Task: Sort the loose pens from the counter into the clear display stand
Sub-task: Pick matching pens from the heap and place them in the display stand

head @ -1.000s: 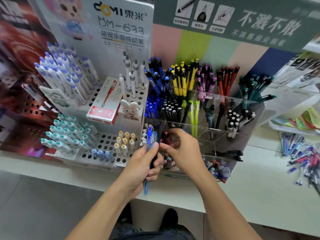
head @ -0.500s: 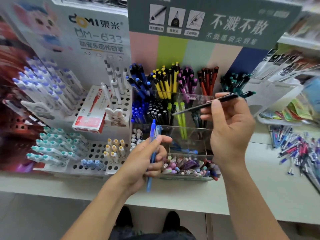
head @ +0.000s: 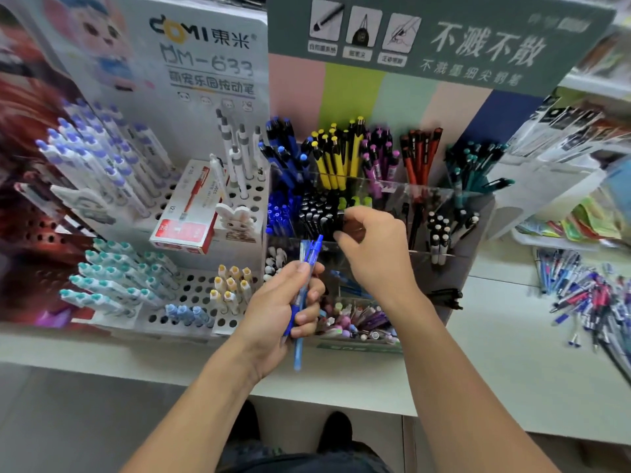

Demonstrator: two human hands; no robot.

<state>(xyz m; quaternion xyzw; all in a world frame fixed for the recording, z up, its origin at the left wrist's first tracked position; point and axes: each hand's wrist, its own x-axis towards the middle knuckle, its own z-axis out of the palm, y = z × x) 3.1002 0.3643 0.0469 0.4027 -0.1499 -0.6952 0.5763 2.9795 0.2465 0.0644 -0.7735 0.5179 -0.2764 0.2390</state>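
Left grip: the left hand is curled round a couple of blue pens, held upright in front of the stand.
Right grip: the right hand has fingers bent at the black pens; whether it pinches one, I cannot tell.
Surface: white surface carries the displays.
Clear display stand: tiered compartments, pens sorted by colour.
White perforated rack: left of the stand.
Loose pens: heaped far right, well apart from the stand.
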